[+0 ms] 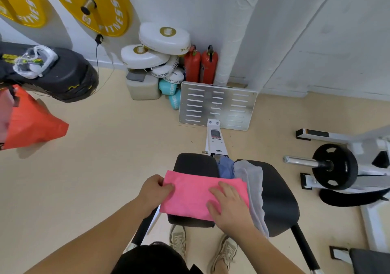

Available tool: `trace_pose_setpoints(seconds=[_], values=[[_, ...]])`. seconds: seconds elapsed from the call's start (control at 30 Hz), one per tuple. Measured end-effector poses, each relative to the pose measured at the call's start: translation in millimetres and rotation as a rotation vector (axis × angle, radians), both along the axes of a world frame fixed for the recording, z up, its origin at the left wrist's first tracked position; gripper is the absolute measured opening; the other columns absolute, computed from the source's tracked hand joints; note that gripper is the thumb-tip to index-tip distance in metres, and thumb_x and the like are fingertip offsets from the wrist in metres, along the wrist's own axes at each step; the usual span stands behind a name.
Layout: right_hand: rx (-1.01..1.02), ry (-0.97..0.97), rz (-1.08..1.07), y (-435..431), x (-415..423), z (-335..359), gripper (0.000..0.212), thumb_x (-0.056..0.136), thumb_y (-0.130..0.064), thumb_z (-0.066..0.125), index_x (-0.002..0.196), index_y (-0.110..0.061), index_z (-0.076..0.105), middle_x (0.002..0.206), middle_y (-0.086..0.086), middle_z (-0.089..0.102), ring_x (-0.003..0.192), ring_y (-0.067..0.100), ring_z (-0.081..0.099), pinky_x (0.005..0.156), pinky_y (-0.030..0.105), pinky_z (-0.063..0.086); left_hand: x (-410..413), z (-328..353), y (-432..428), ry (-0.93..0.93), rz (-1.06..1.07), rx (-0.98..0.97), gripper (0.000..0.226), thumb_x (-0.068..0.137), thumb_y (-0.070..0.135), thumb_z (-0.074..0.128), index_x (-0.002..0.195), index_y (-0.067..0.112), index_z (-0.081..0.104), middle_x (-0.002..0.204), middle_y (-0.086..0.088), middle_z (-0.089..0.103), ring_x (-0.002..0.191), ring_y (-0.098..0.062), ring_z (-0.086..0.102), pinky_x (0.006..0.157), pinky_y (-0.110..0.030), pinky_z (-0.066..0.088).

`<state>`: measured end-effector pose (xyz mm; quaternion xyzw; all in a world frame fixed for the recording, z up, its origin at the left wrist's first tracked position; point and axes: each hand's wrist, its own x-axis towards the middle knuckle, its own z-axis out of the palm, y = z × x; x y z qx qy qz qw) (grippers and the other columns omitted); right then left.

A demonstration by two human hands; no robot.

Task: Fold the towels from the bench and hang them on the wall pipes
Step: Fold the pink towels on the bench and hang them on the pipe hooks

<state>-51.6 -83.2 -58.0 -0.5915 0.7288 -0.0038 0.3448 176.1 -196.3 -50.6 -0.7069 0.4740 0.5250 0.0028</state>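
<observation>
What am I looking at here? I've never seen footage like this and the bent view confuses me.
There is no machine here: a person wears one wide-angle camera on the head, looking forward and down, so the room curves at the edges. This is the only picture. The two bare arms reach from below. The left hand pinches the left edge of a folded pink towel, and the right hand presses flat on it. The towel lies on a black padded gym bench. Beside it on the bench lie a grey towel and a crumpled blue towel, not yet folded. Behind stand two red fire extinguishers and yellow weight plates on the wall.
</observation>
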Motion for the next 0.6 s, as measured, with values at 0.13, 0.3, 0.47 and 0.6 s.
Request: trace_pose_setpoints(seconds=[0.13, 0.3, 0.47, 0.6], values=[[0.006, 0.035, 0.038, -5.7, 21.8, -7.3, 0.047, 0.100, -0.049, 0.042, 0.147, -0.042, 0.044, 0.160, -0.002, 0.034, 0.145, 0.023, 0.035, 0.120, 0.039, 0.033, 26.0, 19.3, -4.5, 0.055, 0.042, -0.030, 0.021, 0.095, 0.027, 0.061, 0.096, 0.007, 0.057, 0.095, -0.006, 0.065, 0.078, -0.018, 0.060, 0.064, -0.029, 0.049], [-0.100, 0.077, 0.100, -6.7, 64.8, -15.3, 0.045, 0.092, -0.045, 0.053, 0.137, -0.041, 0.057, 0.151, 0.004, 0.050, 0.139, 0.029, 0.049, 0.116, 0.047, 0.040, 64.2, 41.9, -15.3, 0.072, 0.128, -0.119, 0.025, 0.091, 0.027, 0.067, 0.096, 0.004, 0.059, 0.088, -0.008, 0.064, 0.072, -0.022, 0.059, 0.056, -0.033, 0.048], [-0.221, 0.079, 0.051, -6.6, 73.3, -8.4, 0.036, 0.091, -0.039, 0.051, 0.125, -0.031, 0.063, 0.141, 0.001, 0.056, 0.134, 0.024, 0.053, 0.109, 0.043, 0.048, 53.4, 63.3, -18.0, 0.102, 0.122, -0.200, 0.014, 0.089, 0.025, 0.071, 0.099, 0.020, 0.064, 0.082, -0.008, 0.065, 0.064, -0.021, 0.062, 0.055, -0.033, 0.052], [-0.097, -0.035, -0.144, 1.4, 46.2, -1.1, 0.038, 0.100, -0.034, 0.047, 0.136, -0.030, 0.058, 0.153, -0.005, 0.042, 0.142, 0.018, 0.039, 0.105, 0.034, 0.049, -2.9, 63.0, -3.0, 0.161, -0.045, -0.204, 0.019, 0.086, 0.025, 0.072, 0.102, 0.026, 0.062, 0.084, -0.008, 0.070, 0.073, -0.024, 0.070, 0.068, -0.037, 0.059]])
